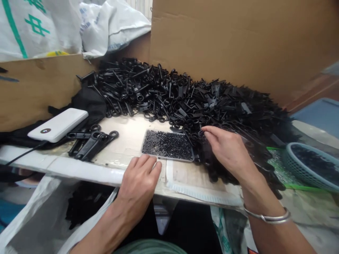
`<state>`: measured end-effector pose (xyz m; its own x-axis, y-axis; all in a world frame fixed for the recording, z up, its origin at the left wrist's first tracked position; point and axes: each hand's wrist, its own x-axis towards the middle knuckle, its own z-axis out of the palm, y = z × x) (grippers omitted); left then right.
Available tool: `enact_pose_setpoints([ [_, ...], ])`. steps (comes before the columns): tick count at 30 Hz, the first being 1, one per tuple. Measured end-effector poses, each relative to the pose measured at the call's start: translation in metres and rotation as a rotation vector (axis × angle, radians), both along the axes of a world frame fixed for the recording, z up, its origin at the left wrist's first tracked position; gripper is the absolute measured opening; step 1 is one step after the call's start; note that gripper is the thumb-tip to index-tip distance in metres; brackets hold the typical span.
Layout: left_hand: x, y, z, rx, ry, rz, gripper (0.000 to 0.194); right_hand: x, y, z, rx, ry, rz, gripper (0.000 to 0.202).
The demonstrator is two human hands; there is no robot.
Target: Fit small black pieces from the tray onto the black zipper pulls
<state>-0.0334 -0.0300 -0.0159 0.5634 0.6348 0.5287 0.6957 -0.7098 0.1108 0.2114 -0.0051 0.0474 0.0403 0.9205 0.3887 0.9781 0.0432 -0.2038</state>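
Observation:
My left hand (141, 176) rests palm down at the table's front edge, its fingers curled. Whatever may be under those fingers is hidden. Just beyond them lies a shallow clear tray (169, 158) filled with tiny black pieces (169, 144). Over the right side of the table, my right hand (225, 148) has thumb and forefinger pinched together beside the large pile of black plastic parts (164, 93). Many of these parts have a ring at one end and a flat arm. Against the dark pile, I cannot make out what the pinch holds.
At left are a white power bank (59, 123) with a cable and a few black ringed parts (96, 141). Cardboard panels (238, 38) wall the back. A blue-grey basket (299, 169) stands on a green tray (278, 173) at right. An open white sack (39, 215) hangs below.

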Motion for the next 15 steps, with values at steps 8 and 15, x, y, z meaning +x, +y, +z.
enact_pose_setpoints([
  [8,0.038,0.029,0.008,-0.13,0.317,0.078,0.01,0.0,0.005,-0.003,-0.092,-0.04,-0.006,0.031],
  [15,0.022,0.023,0.011,-0.226,0.33,0.093,0.011,-0.002,0.013,-0.009,-0.152,-0.091,-0.03,0.03],
])
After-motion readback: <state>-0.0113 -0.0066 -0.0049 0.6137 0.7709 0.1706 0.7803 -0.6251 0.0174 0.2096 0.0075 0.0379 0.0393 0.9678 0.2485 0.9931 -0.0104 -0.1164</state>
